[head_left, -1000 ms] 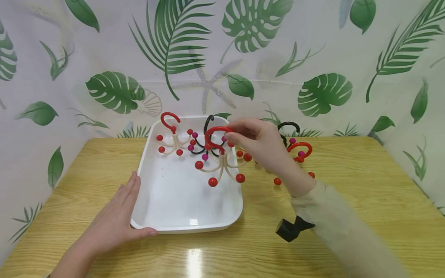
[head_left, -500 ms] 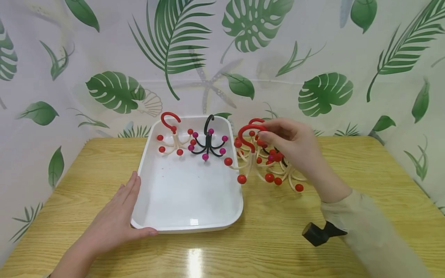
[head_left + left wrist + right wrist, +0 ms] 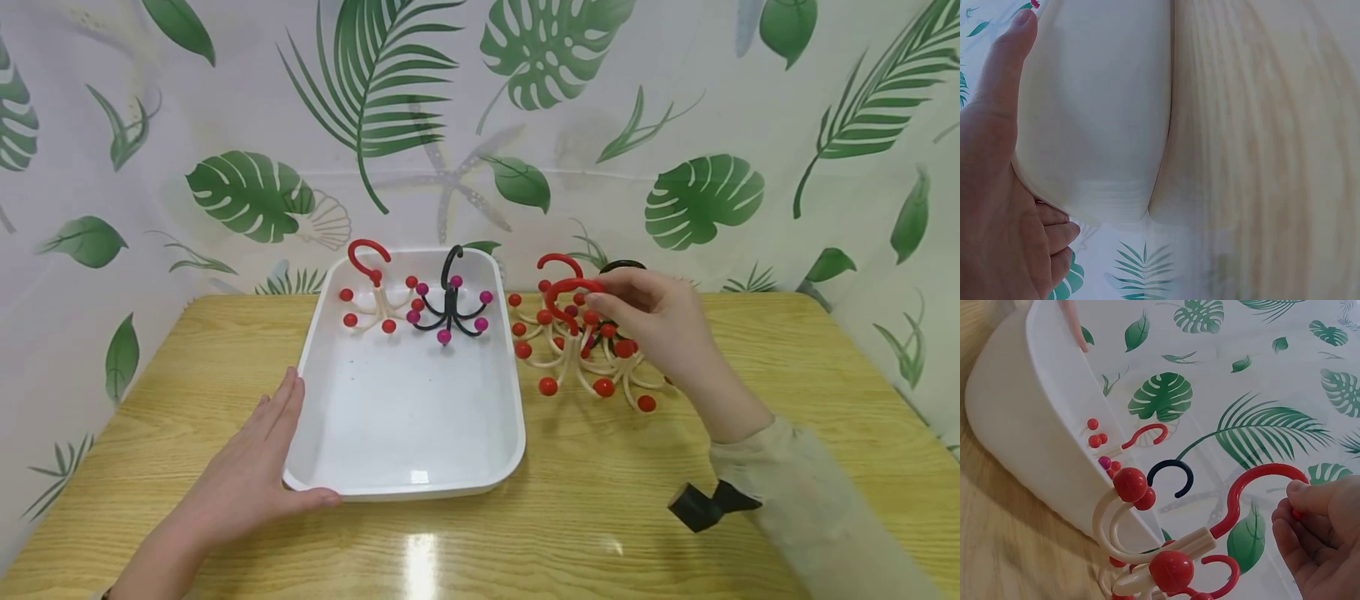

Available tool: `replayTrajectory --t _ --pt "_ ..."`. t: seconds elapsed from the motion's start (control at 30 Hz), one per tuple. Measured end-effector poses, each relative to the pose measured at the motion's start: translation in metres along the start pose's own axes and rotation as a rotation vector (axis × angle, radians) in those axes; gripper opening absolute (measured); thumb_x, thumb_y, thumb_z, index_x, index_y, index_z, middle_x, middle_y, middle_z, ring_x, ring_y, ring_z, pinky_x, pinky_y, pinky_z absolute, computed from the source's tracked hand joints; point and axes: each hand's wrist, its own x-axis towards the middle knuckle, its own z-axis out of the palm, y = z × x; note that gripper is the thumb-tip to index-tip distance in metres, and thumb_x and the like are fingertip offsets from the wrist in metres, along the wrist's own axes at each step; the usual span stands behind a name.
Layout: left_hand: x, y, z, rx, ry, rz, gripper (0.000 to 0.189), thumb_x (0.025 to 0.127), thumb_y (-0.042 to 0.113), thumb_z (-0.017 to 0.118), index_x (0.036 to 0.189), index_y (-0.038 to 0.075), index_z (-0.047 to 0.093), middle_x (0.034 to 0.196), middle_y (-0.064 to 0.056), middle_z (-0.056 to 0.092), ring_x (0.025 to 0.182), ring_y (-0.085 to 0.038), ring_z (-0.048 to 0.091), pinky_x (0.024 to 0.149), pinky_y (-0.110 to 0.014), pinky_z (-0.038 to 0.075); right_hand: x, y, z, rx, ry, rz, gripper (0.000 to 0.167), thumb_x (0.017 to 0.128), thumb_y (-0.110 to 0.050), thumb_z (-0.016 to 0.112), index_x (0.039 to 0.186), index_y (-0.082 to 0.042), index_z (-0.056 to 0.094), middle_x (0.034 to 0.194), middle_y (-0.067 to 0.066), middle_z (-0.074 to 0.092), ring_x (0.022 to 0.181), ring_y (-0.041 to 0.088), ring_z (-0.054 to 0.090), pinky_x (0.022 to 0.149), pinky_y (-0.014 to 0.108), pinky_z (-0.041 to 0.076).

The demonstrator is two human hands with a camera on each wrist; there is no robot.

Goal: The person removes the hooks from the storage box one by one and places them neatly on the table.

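My right hand (image 3: 667, 329) pinches the hook end of a multi-arm hanging hook (image 3: 573, 328) with a red top, cream arms and red ball tips. It hangs upright right of the white tray (image 3: 405, 417). In the right wrist view, thumb and fingers meet on its red hook (image 3: 1233, 503). My left hand (image 3: 247, 458) rests on the tray's near left corner, fingers straight along the side and thumb at the front edge. At the tray's back stand a red-and-cream hook (image 3: 377, 281) and a black hook (image 3: 450, 302) with magenta tips.
Behind the held hook, more hanging hooks cluster on the wooden table (image 3: 600, 517), including a red-topped one (image 3: 560, 262) and a black-topped one (image 3: 622, 264). They overlap and are partly hidden. A leaf-patterned backdrop (image 3: 600, 192) rises behind the table.
The right hand has carried the red-and-cream hook rightward, from over the tray to beside the cluster on the table. The left hand and the tray have stayed in place.
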Motion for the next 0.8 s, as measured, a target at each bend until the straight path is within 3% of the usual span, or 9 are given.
replayTrajectory --t 0.37,0.8 --pt "0.001 0.0 0.001 0.011 0.008 0.005 0.135 0.063 0.082 0.06 0.152 0.002 -0.003 0.159 -0.012 -0.008 0.14 -0.046 0.013 0.107 -0.062 0.022 -0.002 0.022 0.01 0.025 0.025 0.035 0.024 0.091 -0.018 0.067 0.108 -0.002 0.069 0.098 0.013 0.07 0.082 0.014 0.066 0.068 0.018 0.053" --pt "0.001 -0.001 0.001 0.009 0.009 0.01 0.135 0.063 0.081 0.061 0.152 0.001 -0.001 0.159 -0.012 -0.007 0.14 -0.045 0.013 0.108 -0.061 0.023 -0.003 0.024 0.016 0.056 0.021 0.066 0.024 0.09 -0.017 0.068 0.108 0.0 0.069 0.096 0.011 0.07 0.083 0.018 0.067 0.072 0.018 0.054"
